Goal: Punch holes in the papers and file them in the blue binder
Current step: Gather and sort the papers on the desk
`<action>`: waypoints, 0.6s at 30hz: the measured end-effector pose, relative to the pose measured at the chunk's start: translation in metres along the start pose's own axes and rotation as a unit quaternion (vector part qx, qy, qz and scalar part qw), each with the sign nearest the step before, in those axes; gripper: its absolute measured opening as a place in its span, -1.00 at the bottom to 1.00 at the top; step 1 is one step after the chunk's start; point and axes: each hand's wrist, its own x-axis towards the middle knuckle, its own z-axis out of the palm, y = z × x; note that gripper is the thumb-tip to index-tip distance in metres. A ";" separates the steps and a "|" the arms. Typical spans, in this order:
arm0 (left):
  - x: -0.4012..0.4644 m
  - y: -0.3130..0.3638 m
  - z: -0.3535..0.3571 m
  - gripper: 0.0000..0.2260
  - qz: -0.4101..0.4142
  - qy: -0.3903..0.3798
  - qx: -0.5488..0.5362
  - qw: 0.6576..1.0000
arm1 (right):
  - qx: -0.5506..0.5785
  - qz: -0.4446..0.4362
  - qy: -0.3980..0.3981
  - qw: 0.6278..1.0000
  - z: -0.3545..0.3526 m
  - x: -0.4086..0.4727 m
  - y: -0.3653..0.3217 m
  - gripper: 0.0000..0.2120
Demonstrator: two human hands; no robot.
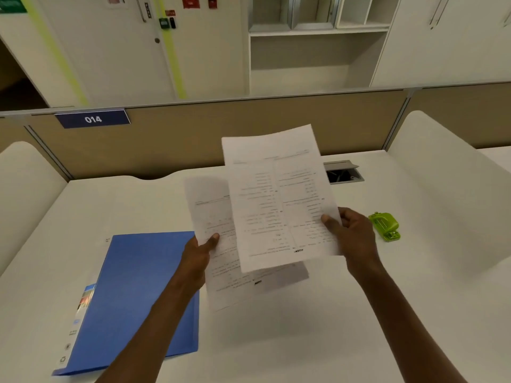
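Left hand (199,252): lifted over the bench, thumb pressed on the left edge of the lower sheet (218,244), pinching it.
Right hand (352,233): gripping the right edge of the upper sheet (276,200), thumb on the printed face.
Papers: both held up off the bench (359,313), the upper sheet overlapping the lower one and tilted slightly; print too small to read.
Blue binder (138,294): closed, flat on the bench to the left, partly under the left forearm, spine label along its left edge.
Hole punch (385,225): green, on the bench just right of the right hand, not touched.
Behind: a beige partition with a sign (92,119) reading 014; an open cable hatch (344,172) in the bench top.
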 end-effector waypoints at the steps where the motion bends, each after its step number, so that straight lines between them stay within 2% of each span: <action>1: -0.004 0.003 0.007 -0.81 0.001 -0.009 -0.003 1.000 | -0.003 0.004 -0.011 1.000 0.003 -0.003 0.002 -0.92; 4: -0.010 0.009 0.024 -0.77 0.013 -0.038 0.014 0.999 | -0.045 0.013 -0.033 0.998 0.011 -0.009 0.012 -0.88; 8: -0.018 0.012 0.039 -0.83 0.008 -0.060 0.024 0.998 | -0.116 0.047 -0.067 0.990 0.008 -0.012 0.017 -0.80; 13: -0.026 0.009 0.050 -0.79 0.022 -0.084 0.051 0.995 | -0.040 0.133 -0.196 0.971 -0.013 0.002 0.011 -0.44; 14: -0.027 0.008 0.053 -0.79 0.026 -0.088 0.054 0.994 | -0.019 0.134 -0.216 0.967 -0.017 0.006 0.011 -0.43; 16: -0.028 0.007 0.061 -0.76 0.031 -0.097 0.063 0.993 | 0.015 0.123 -0.249 0.960 -0.022 0.011 0.009 -0.55; 18: -0.028 0.008 0.071 -0.70 0.021 -0.082 0.073 0.994 | 0.010 0.093 -0.248 0.964 -0.025 0.014 0.009 -0.66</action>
